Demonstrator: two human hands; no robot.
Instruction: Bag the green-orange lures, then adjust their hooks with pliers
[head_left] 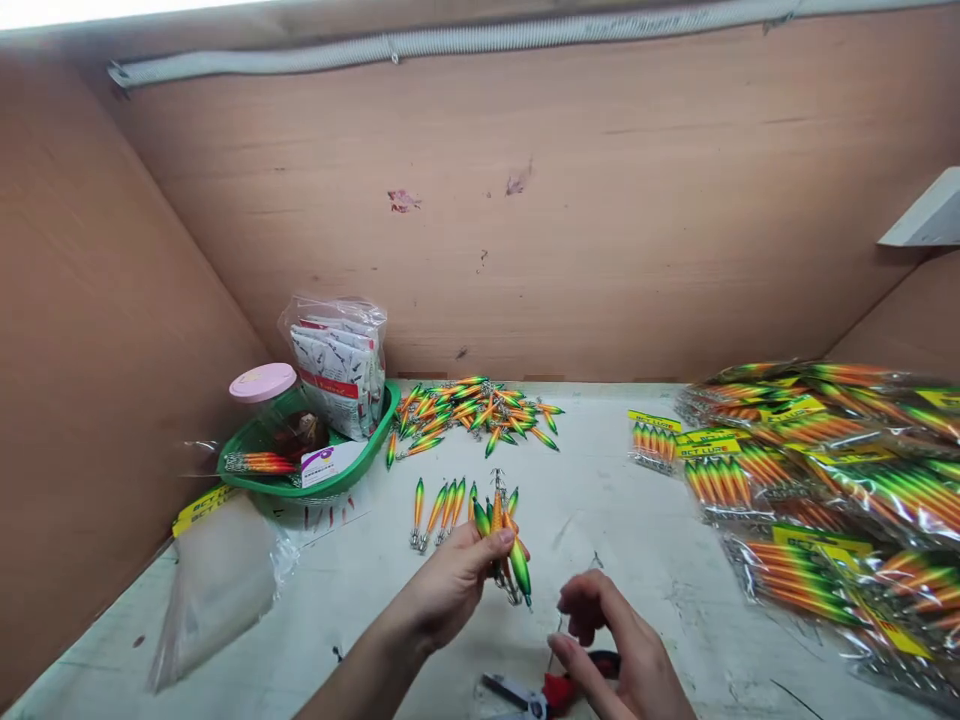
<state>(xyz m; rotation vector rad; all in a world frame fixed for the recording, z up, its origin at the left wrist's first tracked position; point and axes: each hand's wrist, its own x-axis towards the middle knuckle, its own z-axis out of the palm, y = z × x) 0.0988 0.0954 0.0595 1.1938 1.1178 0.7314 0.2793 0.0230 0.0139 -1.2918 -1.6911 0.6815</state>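
Note:
My left hand (450, 585) is closed round a bunch of orange-and-green fishing lures (504, 540), held just above the white tabletop. My right hand (615, 645) is curled beside it, thumb and fingers pinched on something too small to make out. Red-handled pliers (551, 692) lie on the table under my right hand. Several single lures (439, 510) lie in a row just beyond my left hand. A loose heap of the same lures (472, 410) lies farther back against the wooden wall.
A green basket (375, 445) at the left holds a pink-lidded jar (264, 385) and a bag of white sachets (337, 365). Empty clear bags (217, 590) lie at the front left. Packed lure bags (825, 480) with yellow labels are stacked at the right.

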